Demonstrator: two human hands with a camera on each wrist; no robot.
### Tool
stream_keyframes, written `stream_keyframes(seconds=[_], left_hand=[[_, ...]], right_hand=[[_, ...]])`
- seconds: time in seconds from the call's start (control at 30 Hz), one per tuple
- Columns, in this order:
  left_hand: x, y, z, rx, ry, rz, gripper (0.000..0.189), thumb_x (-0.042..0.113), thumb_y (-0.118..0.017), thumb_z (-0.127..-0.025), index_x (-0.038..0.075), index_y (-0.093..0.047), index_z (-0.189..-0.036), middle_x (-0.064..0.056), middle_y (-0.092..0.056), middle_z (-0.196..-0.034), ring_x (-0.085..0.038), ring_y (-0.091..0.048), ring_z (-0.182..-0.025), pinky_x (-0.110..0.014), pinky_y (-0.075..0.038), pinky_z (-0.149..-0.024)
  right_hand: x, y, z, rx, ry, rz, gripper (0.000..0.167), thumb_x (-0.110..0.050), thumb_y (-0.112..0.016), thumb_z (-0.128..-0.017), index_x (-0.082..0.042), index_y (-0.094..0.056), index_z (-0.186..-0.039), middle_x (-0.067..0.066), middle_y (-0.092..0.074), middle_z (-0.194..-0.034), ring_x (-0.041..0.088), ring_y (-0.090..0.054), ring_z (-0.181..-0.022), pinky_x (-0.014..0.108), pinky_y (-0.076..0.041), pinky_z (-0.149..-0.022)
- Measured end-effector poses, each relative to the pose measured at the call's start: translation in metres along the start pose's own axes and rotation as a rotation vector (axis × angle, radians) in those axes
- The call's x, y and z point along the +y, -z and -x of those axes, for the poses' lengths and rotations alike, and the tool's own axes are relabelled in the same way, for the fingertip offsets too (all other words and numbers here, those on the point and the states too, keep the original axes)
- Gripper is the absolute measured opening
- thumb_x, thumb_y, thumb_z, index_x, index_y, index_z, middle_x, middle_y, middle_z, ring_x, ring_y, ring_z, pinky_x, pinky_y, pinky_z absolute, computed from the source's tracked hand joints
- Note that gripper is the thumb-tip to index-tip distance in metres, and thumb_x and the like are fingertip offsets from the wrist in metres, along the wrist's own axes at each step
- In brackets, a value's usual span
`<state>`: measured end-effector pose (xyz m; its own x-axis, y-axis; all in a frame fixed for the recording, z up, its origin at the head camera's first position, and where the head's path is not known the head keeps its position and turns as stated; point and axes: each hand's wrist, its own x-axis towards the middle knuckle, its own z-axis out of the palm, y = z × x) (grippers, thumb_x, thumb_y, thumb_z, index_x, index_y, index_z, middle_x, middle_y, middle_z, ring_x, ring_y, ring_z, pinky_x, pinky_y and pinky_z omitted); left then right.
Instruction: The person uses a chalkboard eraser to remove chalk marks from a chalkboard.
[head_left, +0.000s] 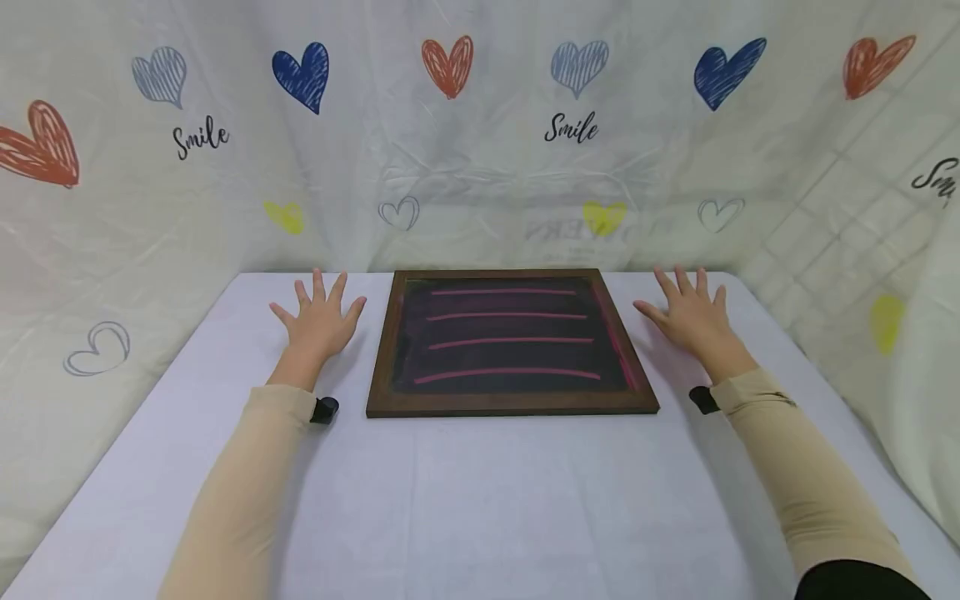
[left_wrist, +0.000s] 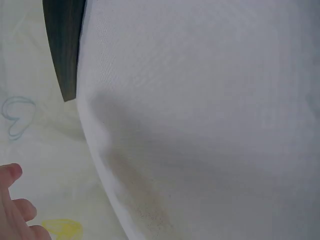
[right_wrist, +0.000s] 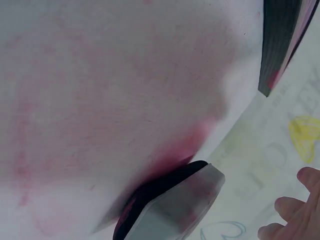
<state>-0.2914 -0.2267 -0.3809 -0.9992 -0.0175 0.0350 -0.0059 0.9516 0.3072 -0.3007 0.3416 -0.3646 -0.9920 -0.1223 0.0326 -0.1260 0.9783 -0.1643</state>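
A chalkboard (head_left: 510,342) in a brown wooden frame lies on the table, with several pink lines drawn across it and a pink smear down its right side. To the left of it is my left hand (head_left: 318,325), fingers spread and holding nothing. My right hand (head_left: 693,321), to the board's right, also has its fingers spread and is empty. The right wrist view shows a grey and black block (right_wrist: 175,207), perhaps a board eraser, on the tabletop near the right hand. I cannot make out that block in the head view.
A white cloth (head_left: 495,500) covers the table, with pink dust marks on it in the right wrist view. Behind the table's far edge hangs a white curtain (head_left: 480,167) printed with hearts and "Smile".
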Motion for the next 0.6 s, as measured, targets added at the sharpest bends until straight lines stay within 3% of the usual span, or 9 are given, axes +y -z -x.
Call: stream_keyframes(seconds=[0.33, 0.6], left_hand=[[0.001, -0.004, 0.006, -0.005, -0.024, 0.011, 0.078, 0.064, -0.022, -0.106, 0.015, -0.013, -0.167, -0.023, 0.01, -0.168, -0.051, 0.014, -0.15, -0.081, 0.014, -0.104], [0.005, -0.004, 0.01, 0.05, -0.063, 0.019, 0.071, 0.056, -0.031, -0.108, 0.014, -0.02, -0.165, -0.022, 0.001, -0.169, -0.049, 0.006, -0.152, -0.079, 0.009, -0.109]], right_hand=[[0.007, -0.001, 0.014, 0.015, 0.016, -0.01, 0.094, -0.069, -0.033, -0.103, -0.001, -0.012, -0.163, 0.034, -0.002, -0.164, 0.061, 0.006, -0.146, 0.077, 0.006, -0.11], [0.014, -0.001, 0.021, 0.043, 0.018, -0.009, 0.091, -0.065, -0.036, -0.104, 0.002, -0.015, -0.162, 0.037, -0.011, -0.162, 0.062, 0.001, -0.146, 0.077, 0.003, -0.111]])
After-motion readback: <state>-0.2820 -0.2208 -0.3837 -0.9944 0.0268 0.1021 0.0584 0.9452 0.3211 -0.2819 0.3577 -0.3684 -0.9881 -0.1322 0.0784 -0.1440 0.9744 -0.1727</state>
